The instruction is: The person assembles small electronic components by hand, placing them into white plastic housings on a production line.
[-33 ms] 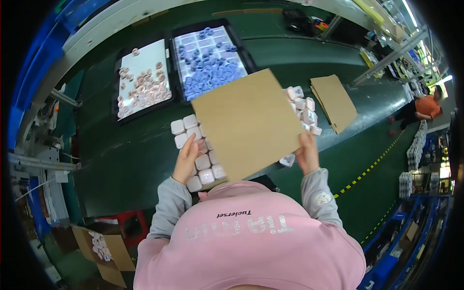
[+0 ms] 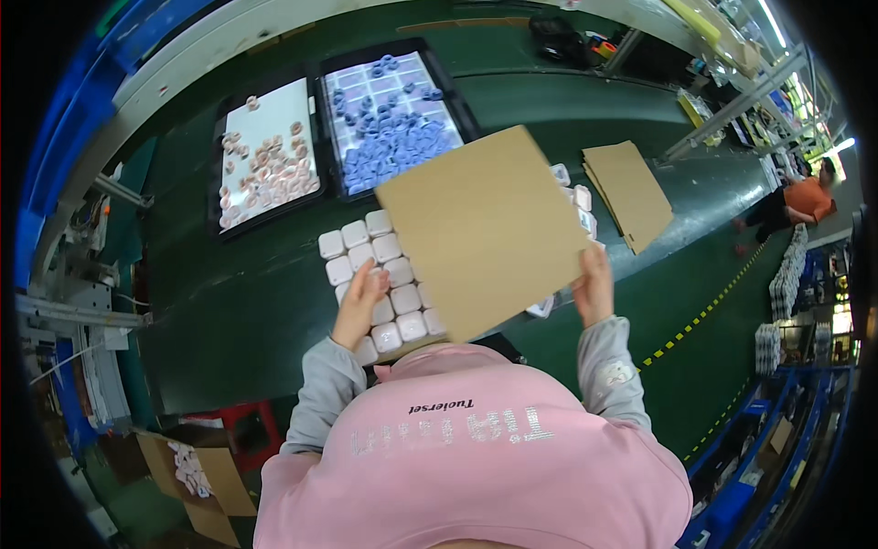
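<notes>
A plain brown cardboard sheet (image 2: 489, 229) is gripped at its right corner by my right hand (image 2: 594, 285), fingers curled round the edge. It hangs tilted over the bench and covers part of what lies below. To its left, small pale pink-white rounded square boxes (image 2: 409, 299) stand packed in rows. My left hand (image 2: 364, 305) is at these boxes, thumb and fingers apart, holding nothing that I can see; its fingertips partly hide the boxes. More pale boxes (image 2: 583, 198) lie loosely beyond the sheet's right edge.
Two black-rimmed trays stand at the back: one with pinkish small parts (image 2: 279, 165), one with blue small parts (image 2: 398, 146). Further cardboard sheets (image 2: 631, 197) lie on the green bench (image 2: 247, 311) at right. An open carton (image 2: 224, 485) sits low left. A person in orange (image 2: 805, 201) is far right.
The cardboard sheet has shifted right together with my right hand, uncovering more of the rowed boxes and hiding more of the loose ones. My left hand has barely moved.
</notes>
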`<action>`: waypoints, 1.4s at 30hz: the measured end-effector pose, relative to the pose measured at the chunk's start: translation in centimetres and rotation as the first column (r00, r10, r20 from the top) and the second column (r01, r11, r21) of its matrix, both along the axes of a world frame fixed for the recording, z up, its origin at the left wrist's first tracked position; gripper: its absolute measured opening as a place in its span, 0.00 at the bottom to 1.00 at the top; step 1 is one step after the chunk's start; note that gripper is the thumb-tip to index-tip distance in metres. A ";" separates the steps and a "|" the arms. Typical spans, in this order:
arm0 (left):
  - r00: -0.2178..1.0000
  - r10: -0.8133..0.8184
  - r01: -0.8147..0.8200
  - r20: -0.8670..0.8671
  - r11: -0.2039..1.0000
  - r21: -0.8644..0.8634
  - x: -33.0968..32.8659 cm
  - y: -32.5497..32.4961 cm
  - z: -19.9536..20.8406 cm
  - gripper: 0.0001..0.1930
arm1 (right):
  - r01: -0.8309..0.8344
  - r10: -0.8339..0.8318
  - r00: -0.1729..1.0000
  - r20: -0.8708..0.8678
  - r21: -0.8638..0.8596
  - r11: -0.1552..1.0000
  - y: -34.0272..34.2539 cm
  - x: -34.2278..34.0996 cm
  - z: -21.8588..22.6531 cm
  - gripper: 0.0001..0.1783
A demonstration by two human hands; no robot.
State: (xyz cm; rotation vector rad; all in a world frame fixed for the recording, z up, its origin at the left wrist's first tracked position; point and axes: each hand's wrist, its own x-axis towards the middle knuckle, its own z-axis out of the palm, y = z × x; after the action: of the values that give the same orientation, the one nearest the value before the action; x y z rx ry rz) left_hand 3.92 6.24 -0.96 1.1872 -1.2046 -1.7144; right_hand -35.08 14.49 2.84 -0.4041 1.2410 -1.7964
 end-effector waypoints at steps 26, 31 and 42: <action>0.958 0.188 -0.193 0.217 0.981 0.001 -24.6 3.1 -4.5 0.36 | 0.449 0.862 -0.048 -0.504 0.760 0.470 -12.9 -35.9 -14.1 0.40; 0.911 0.204 -0.187 0.359 0.979 -0.083 -26.0 2.9 -2.7 0.38 | 0.529 0.876 -0.054 -0.479 0.730 0.432 -11.5 -33.6 -13.9 0.34; 0.924 0.207 -0.195 0.322 0.978 -0.072 -21.1 2.5 -4.2 0.31 | 0.218 0.469 0.023 -0.883 0.462 0.860 -10.2 -30.5 -13.3 0.27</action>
State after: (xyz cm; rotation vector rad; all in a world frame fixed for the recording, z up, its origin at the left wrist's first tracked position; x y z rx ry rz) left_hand -17.15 8.70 -5.11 1.5609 -1.2509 -1.3705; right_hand -65.54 4.30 -10.45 -1.6593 2.4464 -0.6283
